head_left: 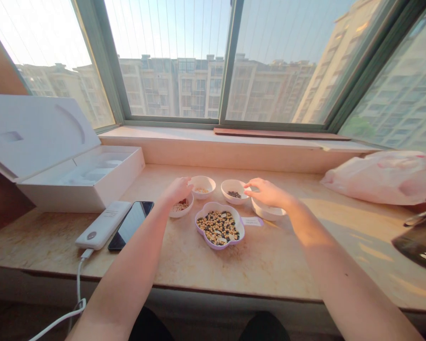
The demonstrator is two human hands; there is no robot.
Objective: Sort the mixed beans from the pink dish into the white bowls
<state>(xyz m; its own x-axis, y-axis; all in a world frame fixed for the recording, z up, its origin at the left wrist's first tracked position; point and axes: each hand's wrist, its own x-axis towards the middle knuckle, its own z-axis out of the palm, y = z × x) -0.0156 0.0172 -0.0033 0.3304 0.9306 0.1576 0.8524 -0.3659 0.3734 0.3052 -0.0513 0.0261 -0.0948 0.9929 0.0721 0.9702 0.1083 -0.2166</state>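
My left hand hangs over a white bowl with pale and reddish pieces, which it partly hides. Its fingertips reach the edge of a second white bowl holding a few pale yellowish bits. My right hand has its fingers stretched out and apart, by the rim of a bowl with small dark beans. Below it sits another white bowl, partly covered, whose contents I cannot make out. Between my forearms, a purple-edged flower-shaped dish contains mixed yellow and black beans with a few pale pieces.
A small white tag lies beside the dish. On the left are a phone, a white power bank with a cable, and an open white box. A plastic bag and a dark object are at right. Windows rise behind.
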